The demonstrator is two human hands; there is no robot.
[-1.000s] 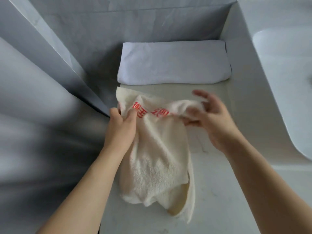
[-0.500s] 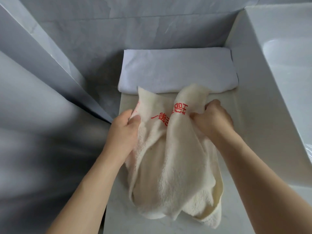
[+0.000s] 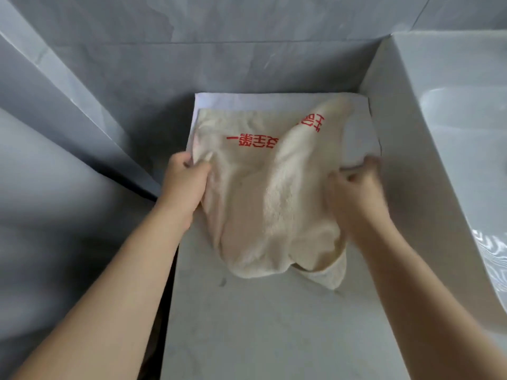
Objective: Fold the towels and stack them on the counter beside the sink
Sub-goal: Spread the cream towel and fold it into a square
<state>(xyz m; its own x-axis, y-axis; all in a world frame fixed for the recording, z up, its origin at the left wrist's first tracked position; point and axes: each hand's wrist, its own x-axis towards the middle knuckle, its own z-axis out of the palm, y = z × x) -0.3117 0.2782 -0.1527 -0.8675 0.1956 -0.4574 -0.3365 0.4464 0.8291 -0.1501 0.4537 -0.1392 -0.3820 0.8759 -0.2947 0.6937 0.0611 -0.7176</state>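
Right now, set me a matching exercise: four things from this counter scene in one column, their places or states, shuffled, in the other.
Things:
1. cream terry towel with red lettering
2. folded white towel
3. left hand
4. white ceramic sink

States:
A. grips the cream towel's left edge
B. right of the counter
C. against the back wall, partly covered
D. unfolded, held by both hands

Pairs: 1-D, 2-C, 3-A, 4-B

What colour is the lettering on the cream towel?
Red, printed on the cream towel; clearest in the head view.

I've swung the cream towel (image 3: 263, 193) forward over the folded white towel (image 3: 359, 138) (both hands gripping), red lettering now spread flat.
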